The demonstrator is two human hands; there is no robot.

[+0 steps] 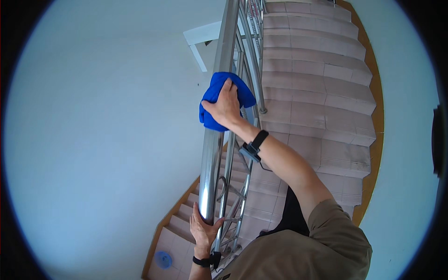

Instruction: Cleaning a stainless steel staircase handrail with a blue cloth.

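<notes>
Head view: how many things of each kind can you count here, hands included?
Hands: 2, the right hand and the left hand
Blue cloth: 1
Steel handrail: 1
Black wristbands: 2, right wristband and left wristband
Blue round thing on the floor below: 1
Total: 7

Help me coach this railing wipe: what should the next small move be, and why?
Probably slide the right hand with the blue cloth a little farther up the steel handrail. The cloth is wrapped over the rail, pressed by that hand, and a long stretch of rail continues above it. The left hand grips the rail lower down, steadying the person.
</notes>
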